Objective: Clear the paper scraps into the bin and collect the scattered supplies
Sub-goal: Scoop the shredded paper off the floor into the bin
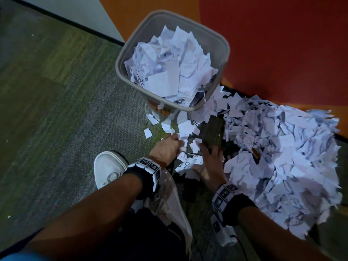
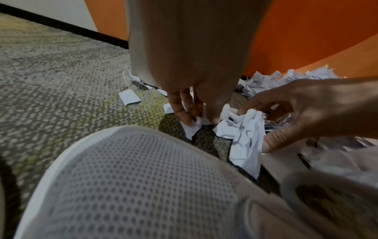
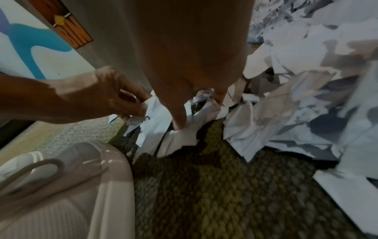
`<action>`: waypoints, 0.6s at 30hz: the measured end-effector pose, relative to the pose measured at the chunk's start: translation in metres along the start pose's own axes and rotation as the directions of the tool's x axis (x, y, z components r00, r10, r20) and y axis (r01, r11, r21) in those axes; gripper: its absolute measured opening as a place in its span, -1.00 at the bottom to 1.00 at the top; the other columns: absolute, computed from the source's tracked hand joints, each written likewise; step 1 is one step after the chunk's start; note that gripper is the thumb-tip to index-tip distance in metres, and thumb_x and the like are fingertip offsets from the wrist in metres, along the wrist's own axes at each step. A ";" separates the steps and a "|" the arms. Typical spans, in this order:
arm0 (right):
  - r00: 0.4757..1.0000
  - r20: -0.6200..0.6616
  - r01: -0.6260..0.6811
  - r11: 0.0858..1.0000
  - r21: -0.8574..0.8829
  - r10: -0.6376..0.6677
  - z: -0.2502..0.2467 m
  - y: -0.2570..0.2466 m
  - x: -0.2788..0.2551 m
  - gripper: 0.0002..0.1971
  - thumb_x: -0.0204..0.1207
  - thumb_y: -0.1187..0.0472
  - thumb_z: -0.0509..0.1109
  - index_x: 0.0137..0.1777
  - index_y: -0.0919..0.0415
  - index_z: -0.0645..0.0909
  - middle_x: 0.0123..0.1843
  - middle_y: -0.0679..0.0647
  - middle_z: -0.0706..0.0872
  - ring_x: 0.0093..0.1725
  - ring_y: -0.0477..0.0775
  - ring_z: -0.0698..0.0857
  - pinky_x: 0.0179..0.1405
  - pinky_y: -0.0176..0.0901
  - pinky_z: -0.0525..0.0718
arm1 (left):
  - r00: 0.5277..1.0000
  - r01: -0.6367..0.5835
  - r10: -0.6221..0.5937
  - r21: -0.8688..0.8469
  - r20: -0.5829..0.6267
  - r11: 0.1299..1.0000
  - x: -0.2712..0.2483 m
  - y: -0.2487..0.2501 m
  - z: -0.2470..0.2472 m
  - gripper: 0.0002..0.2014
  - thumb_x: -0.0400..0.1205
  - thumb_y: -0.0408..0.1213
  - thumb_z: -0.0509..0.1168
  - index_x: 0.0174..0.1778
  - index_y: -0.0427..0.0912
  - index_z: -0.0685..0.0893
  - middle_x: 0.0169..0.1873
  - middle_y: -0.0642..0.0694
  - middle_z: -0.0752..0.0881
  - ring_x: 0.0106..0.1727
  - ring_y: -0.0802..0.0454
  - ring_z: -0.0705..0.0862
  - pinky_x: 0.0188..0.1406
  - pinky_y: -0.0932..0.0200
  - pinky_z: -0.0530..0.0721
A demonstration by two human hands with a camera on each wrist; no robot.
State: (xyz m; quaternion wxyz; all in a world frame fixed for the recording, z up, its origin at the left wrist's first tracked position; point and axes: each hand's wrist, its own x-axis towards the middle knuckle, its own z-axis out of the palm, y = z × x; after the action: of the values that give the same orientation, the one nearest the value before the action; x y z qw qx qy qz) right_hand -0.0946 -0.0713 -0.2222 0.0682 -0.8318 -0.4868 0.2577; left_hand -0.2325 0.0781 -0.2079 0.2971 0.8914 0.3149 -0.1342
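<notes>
left hand (image 1: 165,147): low by bin (image 1: 124,59) base, fingers curled, pinching paper scraps (image 2: 192,127)
right hand (image 1: 211,159): beside it, fingers spread loose over scraps
paper pile (image 1: 282,157): floor, right of bin

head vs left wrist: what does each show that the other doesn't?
Head only: the bin seen from above, its inside heaped with paper scraps, and the full spread of the big scrap pile on the carpet by the orange wall.

Left wrist only: close-up of the left hand's fingers pinching a scrap at carpet level, plus the mesh toe of the white shoe.

Both: left hand, right hand, loose scraps between them, the bin's outer wall.
</notes>
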 end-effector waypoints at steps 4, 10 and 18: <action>0.994 0.064 -0.090 0.996 -0.024 0.092 0.003 0.000 0.014 -0.16 0.44 0.26 0.53 0.65 -0.18 0.23 0.40 0.17 0.32 0.39 0.39 0.38 0.26 0.20 0.49 | 0.999 -0.002 -0.001 -0.060 -0.052 0.998 -0.001 -0.005 0.002 -0.82 0.65 -0.23 0.37 0.16 -0.05 0.73 0.18 -0.08 0.61 0.24 -0.14 0.60 0.21 -0.12 0.68; 0.988 0.094 -0.125 0.991 0.054 0.120 -0.002 -0.023 0.024 0.00 0.34 -0.05 0.58 0.71 -0.04 0.09 0.46 0.23 0.27 0.42 0.37 0.29 0.33 0.23 0.44 | 0.975 0.008 -0.007 0.002 -0.221 1.000 0.000 -0.013 0.004 -0.40 0.51 -0.29 0.49 0.48 -0.06 0.50 0.43 -0.17 0.42 0.37 -0.19 0.36 0.40 -0.12 0.52; 0.990 0.132 -0.045 0.999 0.010 0.044 -0.007 -0.045 0.039 -0.41 0.41 0.44 0.43 0.45 0.13 0.45 0.44 0.17 0.39 0.38 0.30 0.46 0.28 0.08 0.54 | 0.999 -0.042 0.034 0.218 0.042 0.975 0.015 0.004 -0.003 -0.37 0.66 -0.44 0.27 0.61 0.10 0.28 0.52 -0.20 0.29 0.49 -0.23 0.34 0.49 -0.15 0.52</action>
State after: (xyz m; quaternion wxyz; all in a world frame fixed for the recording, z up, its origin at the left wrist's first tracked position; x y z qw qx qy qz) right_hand -0.1108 -0.0141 -0.2142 0.0356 -0.8233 -0.4699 0.3164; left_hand -0.2182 0.0852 -0.2100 0.2054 0.9218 0.2755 -0.1793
